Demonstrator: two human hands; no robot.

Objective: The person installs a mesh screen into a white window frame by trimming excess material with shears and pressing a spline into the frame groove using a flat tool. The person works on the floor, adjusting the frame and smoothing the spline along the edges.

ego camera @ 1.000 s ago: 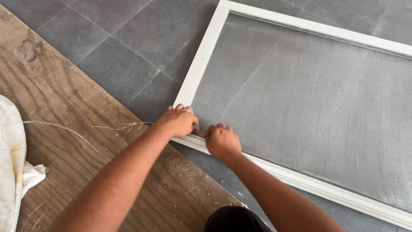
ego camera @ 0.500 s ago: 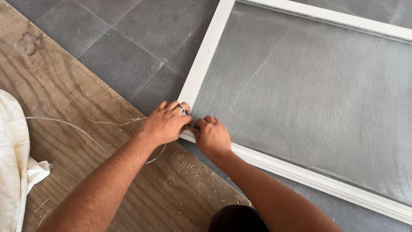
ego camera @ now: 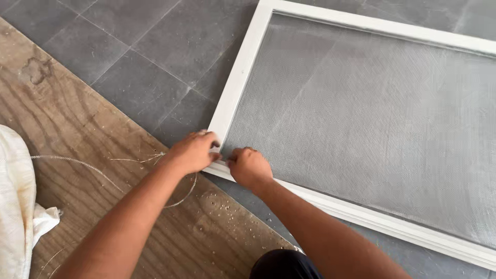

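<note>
A white window-screen frame (ego camera: 238,82) with grey mesh (ego camera: 361,119) lies flat on the grey tiled floor. Both hands meet at its near left corner. My left hand (ego camera: 192,151) rests on the corner, fingers curled and pinching at the frame's inner edge. My right hand (ego camera: 250,167) sits just to the right on the bottom rail, fingers bent, pressing where mesh meets frame. What the fingertips grip is too small to make out. A thin pale strand (ego camera: 88,166) trails from under my left hand across the wood.
A worn plywood sheet (ego camera: 77,129) lies diagonally to the left, with scattered crumbs (ego camera: 227,206) near the frame corner. A white cloth (ego camera: 18,206) bunches at the left edge. Grey floor tiles (ego camera: 139,46) extend beyond.
Both hands have stayed at the frame's near left corner; their fingers have drawn closer together at the frame edge. The view has shifted slightly.
</note>
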